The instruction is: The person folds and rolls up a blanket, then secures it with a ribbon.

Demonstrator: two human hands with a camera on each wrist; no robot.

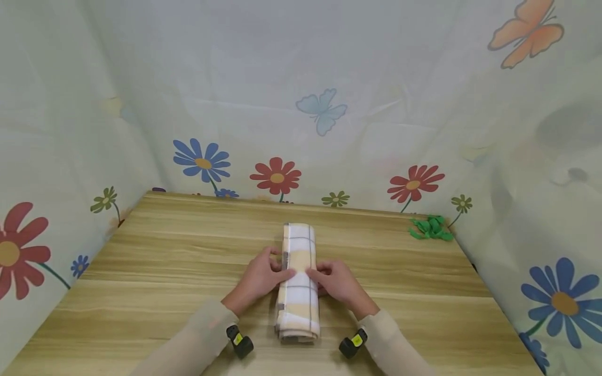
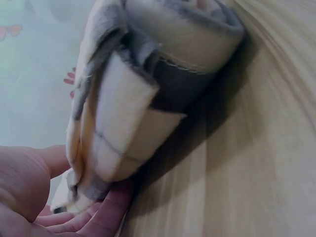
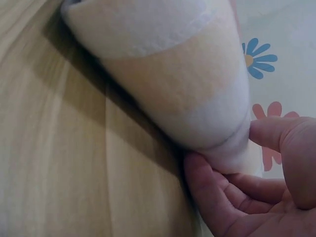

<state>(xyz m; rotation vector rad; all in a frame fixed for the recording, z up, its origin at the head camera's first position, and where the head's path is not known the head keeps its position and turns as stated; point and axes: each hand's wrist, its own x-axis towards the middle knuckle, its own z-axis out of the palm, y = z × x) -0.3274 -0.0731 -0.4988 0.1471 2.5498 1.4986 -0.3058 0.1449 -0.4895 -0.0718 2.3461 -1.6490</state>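
A rolled checked towel (image 1: 299, 300), white and pale yellow with thin grey lines, lies lengthwise on the wooden table in the head view. My left hand (image 1: 261, 274) grips its left side, thumb on top and fingers tucked under the edge. On the opposite side my right hand (image 1: 339, 282) holds it the same way, the two thumbs almost meeting. Loose grey-edged layers of the towel (image 2: 128, 113) show in the left wrist view. The right wrist view shows a smooth rounded side of the towel (image 3: 173, 79), with fingertips (image 3: 197, 168) at its underside.
A small heap of green limp pieces (image 1: 431, 227) lies at the table's far right corner. The wooden table (image 1: 188, 235) meets a pale backdrop (image 1: 244, 104) printed with flowers and butterflies at the back and both sides.
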